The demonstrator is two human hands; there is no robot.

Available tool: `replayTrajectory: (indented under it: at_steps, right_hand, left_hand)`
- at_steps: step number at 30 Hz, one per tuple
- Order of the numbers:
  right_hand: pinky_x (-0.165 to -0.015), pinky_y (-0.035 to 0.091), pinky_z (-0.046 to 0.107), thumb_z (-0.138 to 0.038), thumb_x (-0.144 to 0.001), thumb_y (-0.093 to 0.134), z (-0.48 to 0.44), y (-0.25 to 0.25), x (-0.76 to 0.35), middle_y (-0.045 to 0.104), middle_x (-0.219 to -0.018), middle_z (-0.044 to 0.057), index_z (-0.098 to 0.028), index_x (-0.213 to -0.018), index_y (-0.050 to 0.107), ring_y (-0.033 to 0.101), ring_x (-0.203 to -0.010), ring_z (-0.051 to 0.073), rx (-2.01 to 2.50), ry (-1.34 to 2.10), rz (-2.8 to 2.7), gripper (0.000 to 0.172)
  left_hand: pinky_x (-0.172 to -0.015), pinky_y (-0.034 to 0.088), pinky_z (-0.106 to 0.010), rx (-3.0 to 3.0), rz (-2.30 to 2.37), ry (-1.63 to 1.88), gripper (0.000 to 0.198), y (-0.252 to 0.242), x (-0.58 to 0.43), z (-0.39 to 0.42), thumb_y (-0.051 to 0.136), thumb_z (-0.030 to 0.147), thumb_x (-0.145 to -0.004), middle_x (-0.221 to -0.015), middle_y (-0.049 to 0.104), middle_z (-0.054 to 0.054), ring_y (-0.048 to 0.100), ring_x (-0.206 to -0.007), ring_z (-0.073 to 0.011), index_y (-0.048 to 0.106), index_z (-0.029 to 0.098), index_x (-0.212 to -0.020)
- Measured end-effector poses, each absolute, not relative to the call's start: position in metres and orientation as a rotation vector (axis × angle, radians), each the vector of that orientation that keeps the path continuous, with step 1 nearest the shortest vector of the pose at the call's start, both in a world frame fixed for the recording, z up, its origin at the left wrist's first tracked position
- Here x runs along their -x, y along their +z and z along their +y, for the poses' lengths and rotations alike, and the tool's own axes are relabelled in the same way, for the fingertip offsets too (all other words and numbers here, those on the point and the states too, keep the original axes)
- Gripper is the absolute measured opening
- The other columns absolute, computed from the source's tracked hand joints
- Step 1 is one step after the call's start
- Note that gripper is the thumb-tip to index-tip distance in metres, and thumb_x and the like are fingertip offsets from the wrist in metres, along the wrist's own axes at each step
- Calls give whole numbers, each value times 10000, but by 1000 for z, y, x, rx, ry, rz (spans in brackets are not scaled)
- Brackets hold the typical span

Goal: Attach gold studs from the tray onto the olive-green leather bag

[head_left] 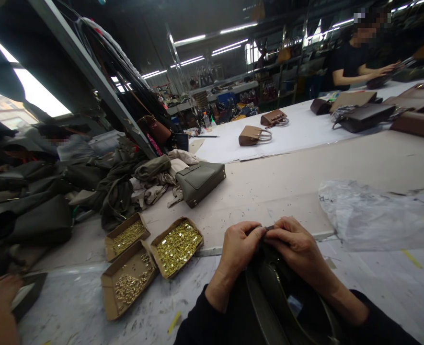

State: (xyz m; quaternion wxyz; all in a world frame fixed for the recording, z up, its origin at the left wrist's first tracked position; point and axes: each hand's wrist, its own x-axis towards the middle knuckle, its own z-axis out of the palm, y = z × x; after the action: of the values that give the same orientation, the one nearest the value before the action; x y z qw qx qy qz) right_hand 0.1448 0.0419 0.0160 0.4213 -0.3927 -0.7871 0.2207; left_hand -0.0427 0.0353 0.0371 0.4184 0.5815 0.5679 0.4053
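Bag in hand: dark olive handbag (283,297) — at the near edge of the table (287,177), against the person's body, its top edge raised between both hands.
Left hand (237,248): fingers closed, pinching the bag's top edge.
Right hand (298,247): fingers closed on the same edge, fingertips touching those of the left.
Hardware: three open cardboard trays (150,256) of small brass-coloured fittings, left of the hands.
Plastic: clear plastic sheet (373,215), crumpled, right of the hands.
Stock: grey-green handbag (200,179) lying on its side beyond the trays — beside a heap of dark bags (53,196).
Far table: tan handbags (260,128); a co-worker in black (355,62) at the far right.
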Motion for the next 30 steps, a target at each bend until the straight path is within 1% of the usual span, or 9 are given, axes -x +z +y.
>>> replayTrajectory:
  at_steps: [6, 10, 16, 23, 25, 27, 30]
  right_hand:
    - [-761, 467, 387, -261, -1020, 617, 45, 19, -146, 578, -865, 43, -256, -905, 745, 562, -873, 242, 1024, 625, -2012, 172]
    - [-781, 464, 389, -237, -996, 634, 46, 21, -143, 590, -902, 43, -259, -903, 738, 568, -898, 242, 1046, 670, -1964, 141]
    - [-801, 460, 383, -249, -952, 674, 47, 23, -142, 587, -901, 38, -269, -877, 745, 570, -905, 242, 1081, 742, -1873, 105]
    - [-804, 453, 365, -251, -950, 672, 47, 23, -143, 580, -903, 34, -259, -870, 733, 568, -904, 231, 1061, 800, -1835, 100]
    - [-806, 450, 360, -247, -945, 668, 46, 24, -142, 575, -903, 32, -253, -860, 710, 566, -907, 229, 1062, 807, -1825, 95]
    - [-766, 447, 346, -245, -921, 688, 46, 24, -142, 559, -887, 18, -243, -859, 649, 556, -859, 215, 1098, 823, -1788, 73]
    - [-728, 451, 330, -258, -896, 711, 48, 21, -142, 551, -888, -5, -243, -916, 586, 543, -800, 194, 1127, 885, -1733, 128]
  left_hand:
    - [-822, 536, -289, -1443, 1417, 1009, 213, 38, 43, 35, 683, 343, -890, -915, 813, -17, 731, -886, -212, 833, 201, -940]
    - [-822, 533, -292, -1444, 1417, 1010, 222, 40, 43, 36, 671, 344, -899, -926, 813, -17, 732, -898, -214, 834, 202, -949]
    - [-836, 532, -307, -1428, 1419, 997, 222, 43, 42, 38, 673, 339, -887, -931, 815, -24, 732, -905, -222, 837, 200, -945]
    - [-839, 525, -306, -1461, 1414, 982, 234, 42, 42, 39, 658, 345, -897, -933, 814, -23, 728, -904, -221, 837, 203, -949]
    - [-838, 525, -305, -1472, 1418, 973, 242, 41, 42, 39, 653, 354, -901, -942, 813, -22, 726, -911, -223, 836, 206, -960]
    - [-841, 523, -304, -1474, 1425, 968, 244, 41, 43, 40, 656, 360, -900, -949, 812, -23, 725, -922, -227, 835, 208, -966]
    - [-852, 518, -302, -1478, 1418, 967, 236, 42, 42, 40, 662, 353, -896, -964, 812, -25, 726, -939, -231, 837, 211, -967]
